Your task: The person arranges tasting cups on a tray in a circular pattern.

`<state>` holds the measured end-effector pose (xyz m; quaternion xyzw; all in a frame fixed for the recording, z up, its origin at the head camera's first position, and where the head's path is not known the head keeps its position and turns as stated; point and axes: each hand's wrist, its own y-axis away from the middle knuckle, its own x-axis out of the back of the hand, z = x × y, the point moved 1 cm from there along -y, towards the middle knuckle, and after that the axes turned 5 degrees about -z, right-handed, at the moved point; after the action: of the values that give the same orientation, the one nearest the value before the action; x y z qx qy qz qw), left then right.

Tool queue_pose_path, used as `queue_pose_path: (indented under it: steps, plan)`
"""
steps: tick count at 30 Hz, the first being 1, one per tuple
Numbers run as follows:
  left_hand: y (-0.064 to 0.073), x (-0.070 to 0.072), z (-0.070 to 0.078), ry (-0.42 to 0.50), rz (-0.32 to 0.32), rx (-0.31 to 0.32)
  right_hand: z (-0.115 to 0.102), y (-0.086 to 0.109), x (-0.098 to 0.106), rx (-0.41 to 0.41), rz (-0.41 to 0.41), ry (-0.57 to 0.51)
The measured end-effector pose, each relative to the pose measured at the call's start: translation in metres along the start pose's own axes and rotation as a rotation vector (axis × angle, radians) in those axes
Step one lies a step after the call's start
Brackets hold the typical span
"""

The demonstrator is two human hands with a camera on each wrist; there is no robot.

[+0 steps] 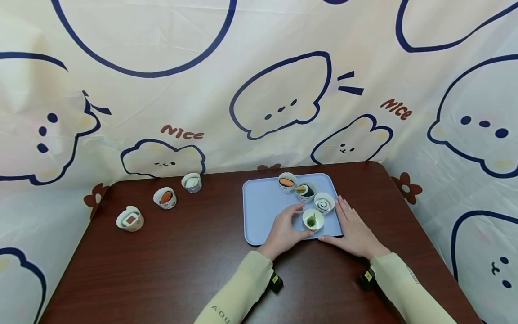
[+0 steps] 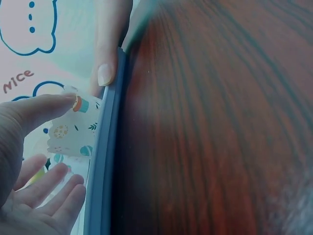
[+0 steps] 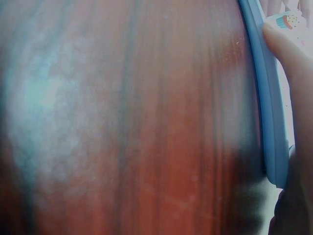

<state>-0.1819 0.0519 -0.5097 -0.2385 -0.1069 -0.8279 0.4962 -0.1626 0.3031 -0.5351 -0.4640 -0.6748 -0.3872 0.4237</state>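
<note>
A light blue tray (image 1: 259, 211) holds several patterned paper cups with sushi-like pieces. My left hand (image 1: 285, 229) is around the left side of the front cup with a green topping (image 1: 311, 220). In the left wrist view its thumb (image 2: 54, 105) lies against this printed cup (image 2: 73, 129), while the relaxed fingers stand apart from its wall. My right hand (image 1: 356, 229) lies along the tray's right edge, fingers straight beside the cup with a white swirl (image 1: 324, 203). Its thumb (image 3: 286, 44) extends over the front rim near the green-topped cup.
Behind on the tray are a cup with a dark roll (image 1: 306, 192) and one with an orange top (image 1: 287, 182). Three cups stand at the table's left: one white-topped (image 1: 191, 182), one orange-red (image 1: 165, 198), one with a pinkish square (image 1: 130, 219). A printed curtain (image 1: 259, 90) hangs behind.
</note>
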Motion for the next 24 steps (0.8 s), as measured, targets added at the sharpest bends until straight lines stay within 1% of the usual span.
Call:
queue_pose_path:
  steps: [5, 11, 15, 24]
  plan:
    - [0.002, 0.004, 0.000, -0.009, 0.020, -0.005, 0.000, 0.000, -0.001, -0.005, -0.004, 0.002]
    - [0.005, 0.011, -0.001, 0.002, 0.031, -0.019, 0.001, 0.000, -0.002, 0.000, 0.004, 0.002]
    - [0.006, 0.016, 0.000, 0.004, 0.042, -0.013, 0.001, 0.000, -0.002, -0.001, 0.005, 0.002]
    - [0.009, 0.028, 0.000, 0.007, 0.091, 0.005, 0.001, 0.000, -0.002, -0.006, 0.010, 0.002]
